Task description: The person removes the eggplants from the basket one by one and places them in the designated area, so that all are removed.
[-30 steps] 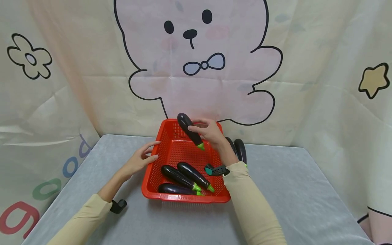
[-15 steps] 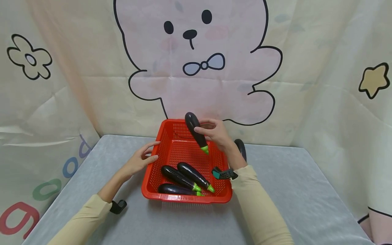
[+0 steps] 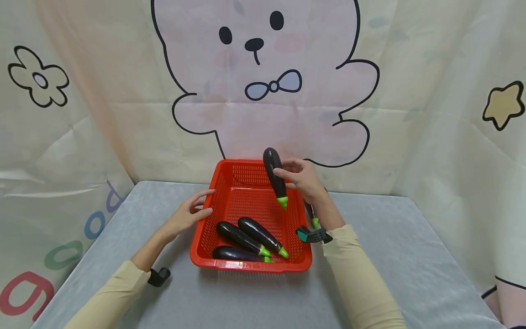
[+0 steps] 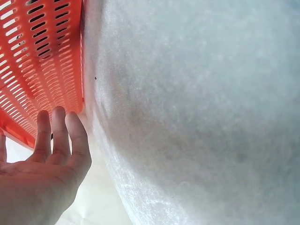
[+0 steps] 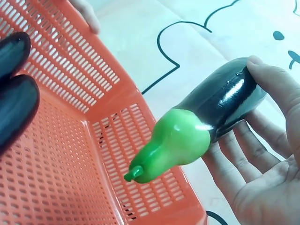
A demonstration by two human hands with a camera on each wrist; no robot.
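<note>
My right hand (image 3: 305, 179) pinches a dark purple eggplant (image 3: 273, 169) with a green cap, thumb on one side and fingers on the other. It is held above the right back part of a red perforated basket (image 3: 230, 201), cap end down. The right wrist view shows its green cap (image 5: 183, 138) close up over the basket's wall. My left hand (image 3: 186, 214) touches the basket's left rim with its fingers loosely extended; in the left wrist view the fingers (image 4: 61, 136) lie against the outer wall. Inside the basket's front lie three eggplants (image 3: 263, 235).
Another eggplant (image 3: 311, 214) lies just right of the basket, mostly hidden by my right forearm. A grey cloth (image 3: 382, 256) covers the table. Behind it hangs a printed curtain (image 3: 427, 100) close to the basket's back.
My right hand has moved to the right with the eggplant, which now hangs more upright over the basket's right side. My left hand and the eggplants in the basket have stayed put.
</note>
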